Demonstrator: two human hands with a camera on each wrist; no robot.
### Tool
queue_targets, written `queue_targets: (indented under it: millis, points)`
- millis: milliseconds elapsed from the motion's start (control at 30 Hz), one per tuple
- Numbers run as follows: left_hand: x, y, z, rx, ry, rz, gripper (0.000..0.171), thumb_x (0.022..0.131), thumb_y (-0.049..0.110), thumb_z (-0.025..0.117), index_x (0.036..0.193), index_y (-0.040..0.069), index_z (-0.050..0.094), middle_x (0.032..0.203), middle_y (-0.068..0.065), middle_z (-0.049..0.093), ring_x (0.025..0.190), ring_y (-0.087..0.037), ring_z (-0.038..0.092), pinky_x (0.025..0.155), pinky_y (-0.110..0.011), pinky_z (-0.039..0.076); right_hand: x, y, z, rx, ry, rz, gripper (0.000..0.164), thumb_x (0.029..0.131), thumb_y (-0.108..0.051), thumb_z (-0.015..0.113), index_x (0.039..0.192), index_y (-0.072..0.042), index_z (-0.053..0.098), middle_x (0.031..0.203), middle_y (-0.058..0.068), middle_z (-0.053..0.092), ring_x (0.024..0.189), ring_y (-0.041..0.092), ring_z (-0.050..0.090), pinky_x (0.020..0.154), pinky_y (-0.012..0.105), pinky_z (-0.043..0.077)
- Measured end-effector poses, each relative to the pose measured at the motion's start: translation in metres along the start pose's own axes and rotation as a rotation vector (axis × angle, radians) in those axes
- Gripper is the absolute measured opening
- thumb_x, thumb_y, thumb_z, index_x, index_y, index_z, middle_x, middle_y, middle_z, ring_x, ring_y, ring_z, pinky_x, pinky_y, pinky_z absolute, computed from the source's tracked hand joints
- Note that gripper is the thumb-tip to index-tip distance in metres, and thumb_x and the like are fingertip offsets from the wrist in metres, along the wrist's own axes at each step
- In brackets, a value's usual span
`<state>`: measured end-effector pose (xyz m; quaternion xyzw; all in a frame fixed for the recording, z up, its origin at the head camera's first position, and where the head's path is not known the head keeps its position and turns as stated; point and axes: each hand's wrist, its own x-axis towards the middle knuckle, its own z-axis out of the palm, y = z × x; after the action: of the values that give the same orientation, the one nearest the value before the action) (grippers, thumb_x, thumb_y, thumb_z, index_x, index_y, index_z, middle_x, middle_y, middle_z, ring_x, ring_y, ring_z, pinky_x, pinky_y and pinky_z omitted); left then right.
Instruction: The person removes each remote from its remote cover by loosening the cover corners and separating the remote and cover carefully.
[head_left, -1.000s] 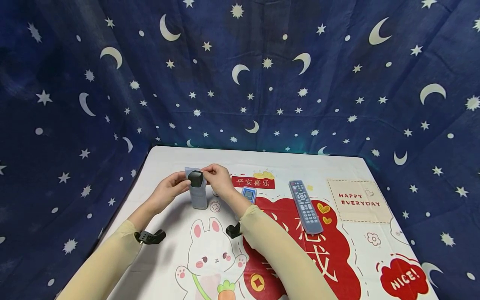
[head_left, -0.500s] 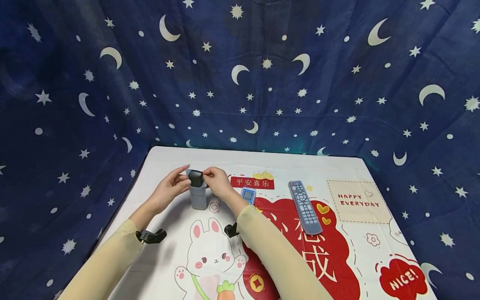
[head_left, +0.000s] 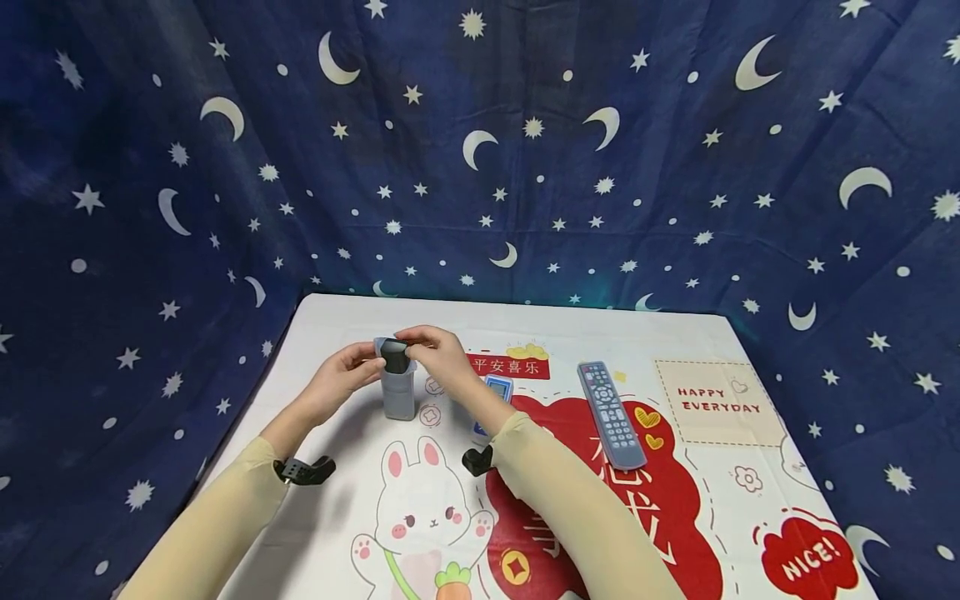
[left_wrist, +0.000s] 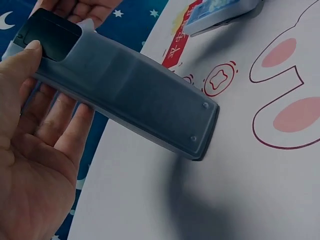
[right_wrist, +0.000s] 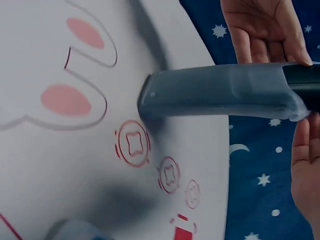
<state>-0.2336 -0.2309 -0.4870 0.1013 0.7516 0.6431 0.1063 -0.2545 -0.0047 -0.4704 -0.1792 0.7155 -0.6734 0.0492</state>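
Note:
A dark remote control [head_left: 394,357] stands upright in a translucent grey-blue silicone cover [head_left: 398,396], its dark upper end showing through the cover's opening. The cover's lower end is close to or on the table. My left hand [head_left: 342,381] holds the upper part from the left; in the left wrist view its thumb presses the dark remote and its fingers lie behind the cover. From the right, my right hand [head_left: 442,358] pinches the cover's rim by the remote's top end, one finger reaching over the top. Its fingertips are partly hidden in the right wrist view.
Right of centre on the table lies another remote in a grey-blue cover [head_left: 611,415]. A small blue-and-white remote [head_left: 498,387] lies partly behind the right forearm. Printed white cloth [head_left: 330,321] covers the table; a dark blue starry curtain [head_left: 540,208] hangs behind and at the sides.
The right fingers have shifted to the top of the remote. The left index finger lifted briefly, then settled back. The cover's flap behind the remote sits lower than a second ago.

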Motion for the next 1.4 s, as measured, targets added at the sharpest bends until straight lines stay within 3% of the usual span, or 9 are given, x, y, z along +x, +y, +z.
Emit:
queue_targets:
  millis: [133,267,367,533,700,900,1067,1200,1400]
  points:
    - [-0.002,0.006,-0.001,-0.017,-0.022,-0.007,0.056,0.104,0.023,0.063,0.149,-0.003,0.043,0.139,-0.020,0.051,0.120,-0.013,0.059,0.101,-0.029,0.051,-0.002,-0.007,-0.001,-0.174,-0.054,-0.041,0.028,0.094,-0.022,0.075,0.120,-0.015,0.074,0.109,-0.005,0.069,0.094,0.014,0.063,0.082,0.028,0.056]
    - [-0.003,0.011,-0.002,-0.111,-0.056,-0.008,0.051,0.107,0.014,0.052,0.149,-0.011,0.037,0.138,-0.015,0.054,0.119,-0.010,0.061,0.104,-0.031,0.050,-0.002,-0.013,0.001,-0.267,-0.060,-0.031,0.032,0.091,-0.028,0.080,0.120,-0.016,0.074,0.105,-0.007,0.067,0.091,0.011,0.063,0.080,0.025,0.055]
    - [-0.003,0.015,-0.003,-0.148,-0.048,-0.026,0.052,0.110,0.024,0.046,0.145,-0.014,0.039,0.130,-0.007,0.061,0.115,-0.010,0.065,0.102,-0.033,0.052,-0.002,-0.016,0.003,-0.296,-0.070,-0.020,0.033,0.090,-0.027,0.081,0.120,-0.015,0.074,0.105,-0.007,0.067,0.091,0.010,0.063,0.080,0.023,0.055]
    - [0.002,0.026,-0.002,-0.087,0.028,-0.102,0.055,0.109,0.046,0.046,0.133,-0.003,0.051,0.117,-0.002,0.066,0.107,-0.014,0.068,0.098,-0.038,0.054,-0.001,-0.017,0.008,-0.331,-0.070,-0.030,0.032,0.091,-0.028,0.081,0.119,-0.014,0.074,0.105,-0.007,0.067,0.091,0.008,0.063,0.081,0.021,0.055]
    - [0.004,0.036,0.000,-0.130,0.035,-0.200,0.038,0.108,0.043,0.049,0.119,0.008,0.056,0.105,0.004,0.069,0.103,-0.013,0.068,0.101,-0.040,0.053,-0.002,-0.021,0.010,-0.384,-0.061,-0.032,0.033,0.090,-0.030,0.081,0.118,-0.015,0.074,0.104,-0.006,0.066,0.091,0.007,0.062,0.079,0.021,0.054]
    - [0.006,0.039,-0.003,-0.226,0.033,-0.287,0.030,0.108,0.037,0.052,0.118,0.010,0.060,0.102,0.003,0.071,0.099,-0.013,0.070,0.097,-0.036,0.055,-0.002,-0.022,0.007,-0.377,-0.068,-0.027,0.029,0.090,-0.028,0.082,0.115,-0.016,0.075,0.100,-0.006,0.064,0.088,0.008,0.061,0.078,0.022,0.054]
    - [0.010,0.026,-0.004,-0.270,0.097,-0.370,0.027,0.107,0.033,0.057,0.113,0.009,0.067,0.098,0.001,0.070,0.092,-0.012,0.070,0.091,-0.033,0.058,-0.001,-0.021,0.006,-0.361,-0.104,-0.025,0.026,0.090,-0.025,0.082,0.114,-0.016,0.076,0.098,-0.006,0.065,0.087,0.009,0.062,0.077,0.023,0.054]
    - [0.012,0.004,0.000,-0.192,0.165,-0.426,0.027,0.105,0.028,0.059,0.114,0.003,0.068,0.098,0.000,0.067,0.086,-0.012,0.069,0.088,-0.034,0.059,0.000,-0.024,0.006,-0.368,-0.127,-0.031,0.025,0.090,-0.025,0.082,0.113,-0.016,0.076,0.097,-0.005,0.065,0.085,0.009,0.062,0.075,0.023,0.053]
    - [0.016,-0.024,0.012,-0.115,0.146,-0.519,0.024,0.103,0.018,0.055,0.113,-0.001,0.066,0.097,-0.003,0.068,0.079,-0.012,0.067,0.081,-0.035,0.060,0.004,-0.028,0.003,-0.384,-0.137,-0.026,0.024,0.090,-0.024,0.082,0.111,-0.014,0.075,0.095,-0.005,0.067,0.083,0.009,0.063,0.073,0.023,0.054]
